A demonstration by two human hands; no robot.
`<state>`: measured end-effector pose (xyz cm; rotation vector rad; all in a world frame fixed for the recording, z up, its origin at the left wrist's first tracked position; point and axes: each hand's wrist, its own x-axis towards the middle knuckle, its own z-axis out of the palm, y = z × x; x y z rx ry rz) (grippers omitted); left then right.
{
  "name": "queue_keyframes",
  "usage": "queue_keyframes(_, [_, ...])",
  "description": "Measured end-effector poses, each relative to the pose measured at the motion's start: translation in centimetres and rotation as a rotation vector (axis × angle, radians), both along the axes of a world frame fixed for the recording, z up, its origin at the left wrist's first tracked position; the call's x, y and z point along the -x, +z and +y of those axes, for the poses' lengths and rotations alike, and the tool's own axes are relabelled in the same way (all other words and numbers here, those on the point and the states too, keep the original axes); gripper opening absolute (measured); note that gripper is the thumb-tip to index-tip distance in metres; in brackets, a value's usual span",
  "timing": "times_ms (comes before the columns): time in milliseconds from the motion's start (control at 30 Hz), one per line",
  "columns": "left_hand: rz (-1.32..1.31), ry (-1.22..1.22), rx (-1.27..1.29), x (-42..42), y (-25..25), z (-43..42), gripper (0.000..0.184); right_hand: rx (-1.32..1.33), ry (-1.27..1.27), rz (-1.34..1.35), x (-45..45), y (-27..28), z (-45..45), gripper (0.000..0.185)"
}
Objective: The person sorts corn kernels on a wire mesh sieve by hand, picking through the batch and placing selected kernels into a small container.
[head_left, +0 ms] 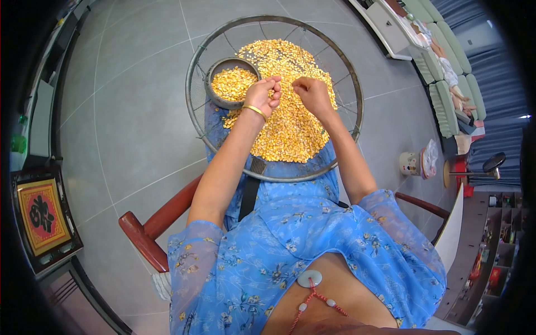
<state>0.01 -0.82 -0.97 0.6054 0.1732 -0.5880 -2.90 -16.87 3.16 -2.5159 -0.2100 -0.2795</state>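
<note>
Head view: our left hand [264,96] and right hand [314,96] curl, fingers together, over loose golden corn kernels [290,131] in a round, grey-rimmed wire tray [262,18]; any grip is hidden. Kernels look light, hard, slippery; we'd pinch their flat sides.

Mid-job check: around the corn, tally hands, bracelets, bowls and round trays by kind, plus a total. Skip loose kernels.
Hands: 2 (left hand, right hand)
Bracelet: 1
Bowl: 1
Round tray: 1
Total: 5
</note>
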Motion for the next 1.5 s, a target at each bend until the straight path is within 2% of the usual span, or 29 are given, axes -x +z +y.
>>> queue_keyframes(133, [0.021, -0.018, -0.049, 0.0, 0.3, 0.0, 0.024, -0.099, 0.024, -0.041, -0.1, 3.1, 2.5, 0.012])
queue_keyframes(200, [0.062, -0.019, -0.045, 0.2, 0.8, 0.0, 0.028, -0.268, 0.155, 0.045, 0.1, 3.8, 3.8, 0.012])
queue_keyframes(267, [0.110, -0.057, 0.018, 0.3, 1.2, 0.0, 0.033, -0.227, 0.155, 0.049, 0.3, 4.1, 4.3, 0.013])
queue_keyframes(367, [0.110, -0.090, 0.032, -0.1, 0.4, 0.1, 0.034, -0.318, 0.054, 0.062, 0.4, 4.7, 4.8, 0.014])
queue_keyframes(433, [0.094, -0.070, 0.018, 0.3, 1.0, 0.2, 0.032, -0.211, 0.069, 0.238, 0.8, 5.6, 4.9, 0.016])
queue_keyframes(500, [0.078, -0.056, 0.005, 0.5, 0.9, -0.1, 0.030, -0.255, 0.062, 0.184, 0.3, 4.5, 4.1, 0.017])
queue_keyframes(600, [-0.027, -0.168, 0.064, 0.1, 0.3, 0.4, 0.023, -0.336, -0.015, 0.116, -1.4, 2.3, 2.3, 0.017])
queue_keyframes(667, [-0.027, -0.140, 0.122, 0.2, 0.5, 0.4, 0.018, -0.017, -0.061, 0.039, -2.9, -1.9, -0.6, 0.012])
queue_keyframes(700, [-0.024, -0.104, 0.096, 0.4, 1.1, 0.5, 0.017, 0.040, -0.061, 0.079, -2.4, -2.5, -0.9, 0.014])
queue_keyframes(800, [-0.012, -0.060, 0.128, 0.2, 1.1, 0.6, 0.017, 0.164, 0.019, 0.146, -1.0, -6.3, -1.4, 0.012])
queue_keyframes(900, [0.004, -0.041, 0.121, 0.1, 1.0, 0.6, 0.016, 0.179, -0.047, 0.080, -0.3, -7.4, -0.6, 0.012])
queue_keyframes(1000, [0.021, 0.003, 0.111, -0.1, 1.0, 0.6, 0.016, 0.064, -0.083, 0.130, -0.4, -6.1, -0.9, 0.013])
queue_keyframes(1133, [0.000, 0.003, 0.038, 0.0, 1.3, 0.5, 0.019, -0.065, -0.137, 0.103, 0.0, -0.7, 0.2, 0.013])
queue_keyframes(1200, [-0.010, -0.012, -0.121, 0.4, 1.7, 0.3, 0.025, -0.143, -0.011, -0.116, 0.5, 2.2, 1.5, 0.011])
queue_keyframes(1233, [0.027, -0.042, -0.124, 0.5, 1.8, 0.2, 0.032, -0.180, 0.102, -0.167, 0.8, 3.2, 2.0, 0.010])
queue_keyframes(1333, [0.088, -0.105, -0.028, 0.5, 2.1, 0.3, 0.035, -0.179, 0.123, -0.293, 0.2, 2.8, 2.0, 0.010])
queue_keyframes(1400, [0.089, -0.137, 0.044, 0.0, 1.3, 0.5, 0.031, -0.198, 0.071, -0.255, -0.5, 0.4, 0.6, 0.014])
queue_keyframes(1467, [0.042, -0.133, 0.113, -0.2, 0.9, 0.5, 0.025, 0.046, 0.095, 0.009, -0.7, -2.4, -0.3, 0.017])
queue_keyframes(1500, [0.055, -0.140, 0.153, -0.1, 1.6, 0.5, 0.020, 0.028, 0.133, 0.109, 0.1, -3.2, 0.1, 0.017])
